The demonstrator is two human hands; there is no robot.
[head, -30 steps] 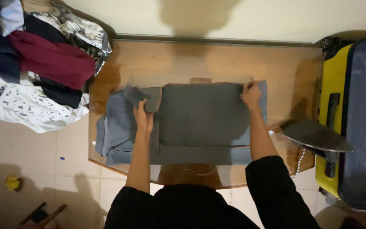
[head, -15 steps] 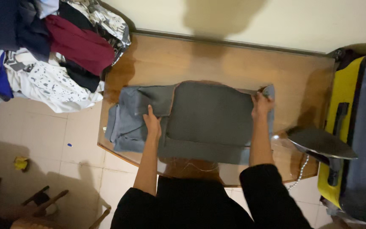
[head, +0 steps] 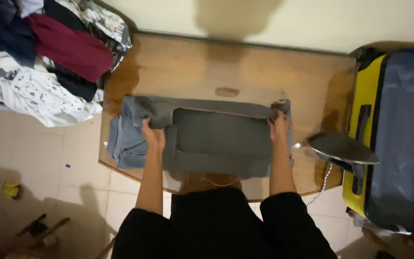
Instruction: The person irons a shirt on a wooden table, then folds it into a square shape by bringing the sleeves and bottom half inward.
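A grey garment (head: 216,136) lies spread on a wooden table (head: 226,72), over a blue-grey cloth (head: 123,141) that sticks out at the left. My left hand (head: 153,135) grips the garment's left side near a folded flap. My right hand (head: 279,125) pinches its upper right corner. The top edge of the garment is folded over toward me, forming a band across the back. My dark sleeves and lap fill the bottom of the view.
A clothes iron (head: 343,148) stands at the table's right edge, its cord (head: 323,184) hanging down. A yellow and blue suitcase (head: 398,139) stands at the right. A pile of mixed clothes (head: 44,57) lies at the upper left. Tiled floor (head: 39,163) holds small scraps.
Both hands have pulled the garment's far edge toward me, folding it over. The garment now looks shorter front to back. The view has shifted slightly.
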